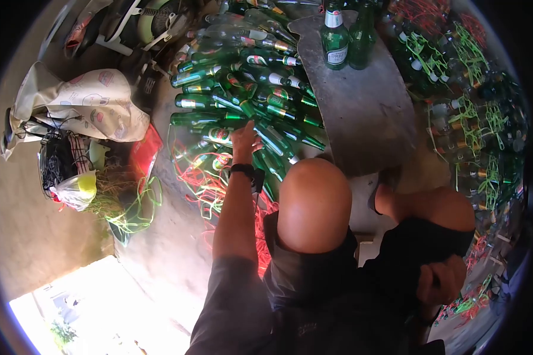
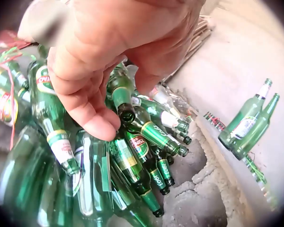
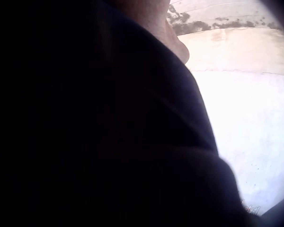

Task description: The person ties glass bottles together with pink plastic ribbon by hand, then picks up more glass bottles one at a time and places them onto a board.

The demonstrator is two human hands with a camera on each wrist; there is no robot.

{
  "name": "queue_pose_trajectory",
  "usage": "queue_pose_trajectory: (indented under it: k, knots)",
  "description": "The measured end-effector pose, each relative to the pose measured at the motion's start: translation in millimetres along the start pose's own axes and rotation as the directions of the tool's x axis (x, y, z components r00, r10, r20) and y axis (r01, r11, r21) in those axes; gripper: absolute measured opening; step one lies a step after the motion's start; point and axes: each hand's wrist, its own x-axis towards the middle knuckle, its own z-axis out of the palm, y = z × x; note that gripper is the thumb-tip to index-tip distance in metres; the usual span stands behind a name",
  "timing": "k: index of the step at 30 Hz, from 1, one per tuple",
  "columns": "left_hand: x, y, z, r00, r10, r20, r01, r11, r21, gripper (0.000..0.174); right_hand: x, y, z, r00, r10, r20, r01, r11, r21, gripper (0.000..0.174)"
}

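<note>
1. Beige printed cloth sack [image 1: 83, 103]: slumped on the concrete floor [image 1: 166, 248], well to the left of the heap of green glass bottles [image 1: 243, 77].
2. Black wire basket [image 1: 56, 161] and yellow-and-white plastic bag [image 1: 77, 188]: just beside each other, left of the heap and nearer the person than the sack.
3. Red and green plastic cords [image 1: 210, 189]: a loose tangle at the heap's near edge, under the forearm.
4. Left hand [image 1: 246, 139]: the arm is stretched straight forward with a black wristband [image 1: 243, 170] at the wrist. The hand lies palm down on the heap's near middle. Its grip is closed, fingers and thumb curled round the neck of one green glass bottle [image 2: 120, 94]. That bottle lies in the heap, its mouth showing below the fingertips.
5. Grey concrete slab [image 1: 367, 118]: touches the heap's right side. Two upright green bottles [image 1: 336, 36] stand side by side at its far end.
6. Cord-tied bottle bundles [image 1: 468, 112]: right of the slab, well apart from the heap.
7. Right hand [image 1: 441, 281]: far right of the heap, close to the body against dark clothing. Its wrist view shows mostly dark cloth, so I cannot tell the state of its grip.
</note>
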Motion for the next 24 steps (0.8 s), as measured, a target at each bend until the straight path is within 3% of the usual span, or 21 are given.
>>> queue_pose_trajectory:
  k: [2,6,7,10,11,15,18,20,21,22,24]
  knots:
    - [8,-2,7,0.998,-0.066,0.021,0.068,0.993,-0.098,0.051,-2,1,-1,1.0,0.007,0.021,-0.007,1.0,0.013,0.018]
    - [27,-1,16,0.997,-0.056,0.059,0.071,0.953,-0.295,0.043,-4,7,-1,0.999,0.026,0.043,-0.028,0.999,0.042,0.021]
    - [28,-1,21,1.0,-0.022,0.002,0.021,0.937,-0.348,0.035,-4,6,-3,0.999,0.023,0.046,-0.025,0.999,0.044,0.021]
    - [36,2,22,0.997,0.018,0.078,0.01,0.94,-0.34,0.031,0,4,-1,0.995,0.076,0.059,-0.076,0.997,0.008,0.025]
    - [40,3,23,0.996,-0.056,0.064,0.073,0.948,-0.309,0.034,0,3,1,0.998,0.063,0.023,-0.063,0.998,0.001,0.025]
    - [48,-3,29,0.995,-0.062,0.072,0.082,0.949,-0.306,0.04,-15,12,2,0.999,0.035,-0.007,-0.035,0.998,0.048,0.026]
    - [48,3,35,0.999,-0.015,-0.03,0.006,0.961,-0.277,0.042,-14,14,3,1.0,0.006,-0.019,-0.003,0.991,0.133,0.027]
    - [50,0,29,0.994,0.108,-0.022,-0.109,0.957,-0.267,0.048,-3,7,-1,0.999,0.036,0.001,-0.036,0.991,0.127,0.027]
    - [46,4,31,0.988,0.132,-0.086,-0.15,0.955,-0.255,0.05,2,3,-2,0.998,0.06,0.028,-0.063,0.988,0.141,0.028]
    - [46,5,22,0.986,0.162,-0.04,-0.167,0.959,-0.229,0.048,6,-1,-3,0.998,0.067,0.02,-0.069,0.989,0.134,0.028]
    - [50,11,18,0.989,0.083,-0.12,-0.114,0.954,-0.279,0.044,10,-7,-3,0.996,0.083,0.041,-0.086,0.994,0.071,0.026]
